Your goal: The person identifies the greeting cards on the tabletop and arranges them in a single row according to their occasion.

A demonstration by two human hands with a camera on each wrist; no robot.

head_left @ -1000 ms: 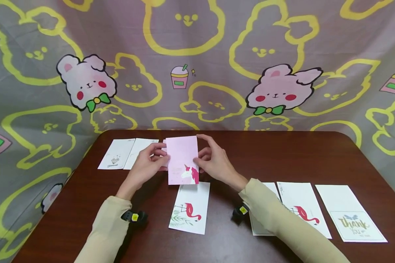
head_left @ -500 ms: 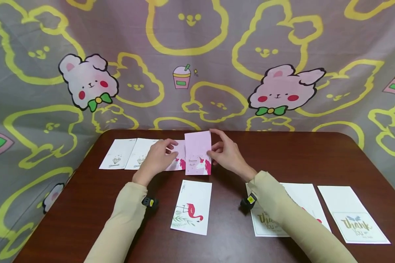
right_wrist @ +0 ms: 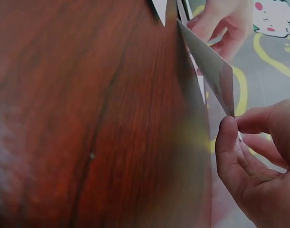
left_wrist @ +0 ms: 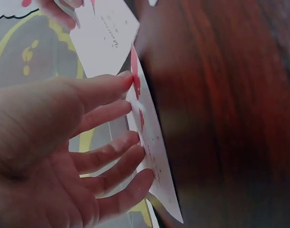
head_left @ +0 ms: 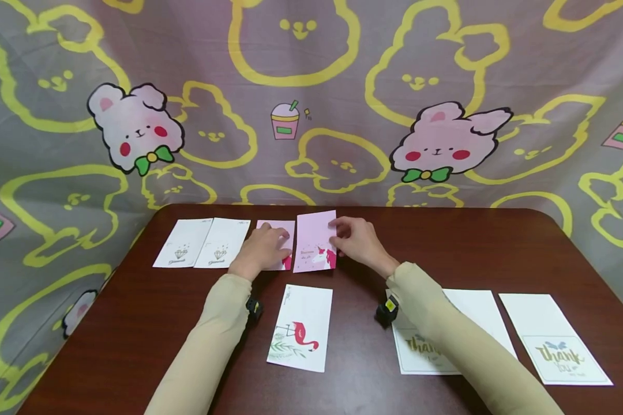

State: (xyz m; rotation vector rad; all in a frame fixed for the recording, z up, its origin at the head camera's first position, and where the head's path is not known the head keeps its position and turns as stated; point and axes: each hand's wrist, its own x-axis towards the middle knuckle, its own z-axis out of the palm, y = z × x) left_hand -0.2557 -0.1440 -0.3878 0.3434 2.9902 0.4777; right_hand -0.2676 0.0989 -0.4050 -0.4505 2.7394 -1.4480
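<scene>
In the head view, my right hand (head_left: 363,239) pinches the right edge of a pink unicorn card (head_left: 314,236). In the right wrist view that card (right_wrist: 214,66) tilts up off the table, held between thumb and fingertips. To its left, a second pink unicorn card (head_left: 278,223) lies on the table, partly covered by my left hand (head_left: 262,246). The left wrist view shows the fingertips (left_wrist: 145,176) of this hand spread along the card and touching it. Only a narrow gap separates the two pink cards.
Two white diamond cards (head_left: 181,245) lie side by side at the back left of the dark wooden table (head_left: 363,357). A flamingo card (head_left: 301,328) lies nearer the middle front. On the right are a thank-you card (head_left: 555,340) and others partly under my right sleeve (head_left: 446,328).
The held pink card has moved right and been lowered beside the other pink card. My left hand has let go of it and shifted right onto the lying card.
</scene>
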